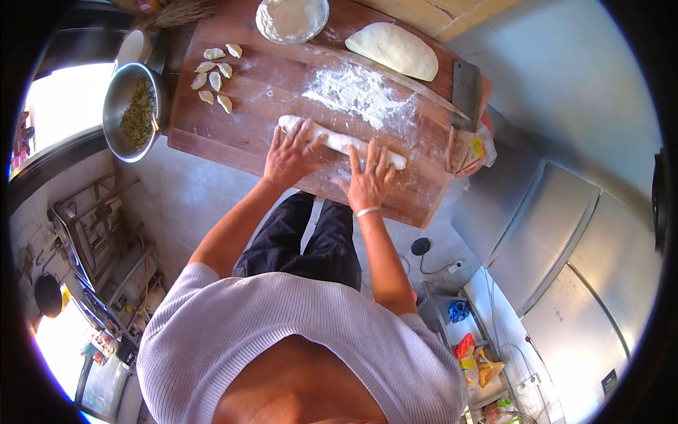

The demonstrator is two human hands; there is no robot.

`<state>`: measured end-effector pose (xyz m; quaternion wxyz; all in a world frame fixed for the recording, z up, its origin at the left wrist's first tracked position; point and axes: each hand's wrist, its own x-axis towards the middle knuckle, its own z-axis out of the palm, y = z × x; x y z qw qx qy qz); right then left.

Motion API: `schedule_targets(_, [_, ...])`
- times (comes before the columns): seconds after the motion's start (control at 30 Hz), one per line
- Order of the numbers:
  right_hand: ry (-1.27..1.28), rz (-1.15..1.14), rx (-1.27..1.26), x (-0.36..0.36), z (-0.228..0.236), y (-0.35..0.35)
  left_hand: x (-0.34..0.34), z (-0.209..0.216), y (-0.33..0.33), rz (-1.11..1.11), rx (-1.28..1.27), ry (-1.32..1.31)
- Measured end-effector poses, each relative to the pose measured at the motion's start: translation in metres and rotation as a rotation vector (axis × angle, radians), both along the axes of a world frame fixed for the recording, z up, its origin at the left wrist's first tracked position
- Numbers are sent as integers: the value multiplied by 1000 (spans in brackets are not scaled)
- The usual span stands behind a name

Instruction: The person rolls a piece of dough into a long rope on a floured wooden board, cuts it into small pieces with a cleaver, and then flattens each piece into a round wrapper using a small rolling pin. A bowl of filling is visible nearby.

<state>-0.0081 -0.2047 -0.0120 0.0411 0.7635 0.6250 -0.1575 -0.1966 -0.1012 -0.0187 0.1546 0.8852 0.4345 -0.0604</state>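
A long roll of dough [335, 141] lies across the wooden board [254, 152] near its front edge. My left hand [289, 154] rests with spread fingers on the roll's left part. Toward its right end, my right hand [369, 177] presses on the dough, fingers stretched out and apart. Just beyond the roll is a patch of scattered white flour [364, 95]. Behind that sits a large pale slab of dough [393, 51], with a thin rolling pin [402, 81] lying slantwise in front of it. Several shaped dumplings [215, 81] are grouped at the board's far left.
A metal bowl of greenish chopped filling [138, 113] stands off the board's left edge. At the back is a bowl of flour [291, 20]. A broad-bladed cleaver [466, 95] lies at the right edge beside a plastic bag [477, 150]. A steel refrigerator [565, 254] stands at the right.
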Motion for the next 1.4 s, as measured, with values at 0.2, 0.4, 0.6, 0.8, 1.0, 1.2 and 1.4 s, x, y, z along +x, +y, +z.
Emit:
schedule_targets(0.2, [-61,-105,153,51,-1,84,35,-6,81,137,196,-142])
schedule_targets(0.4, [-40,-70,106,25,-1,-33,-34,-4,-16,95,-71,-11])
schedule_targets(0.6, [-86,-112,152,64,-8,32,-6,-7,52,152,127,-148])
schedule_targets(0.8, [119,247,183,22,-14,67,14,17,54,195,91,-177])
schedule_targets(1.0, [60,192,194,18,-31,96,5,8,-33,698,-258,-585])
schedule_targets(1.2, [535,207,16,52,-6,116,71,20,-25,1437,-1536,-1300])
schedule_targets(1.4, [1051,277,-281,45,11,117,110,-66,-7,1213,-1274,-1424])
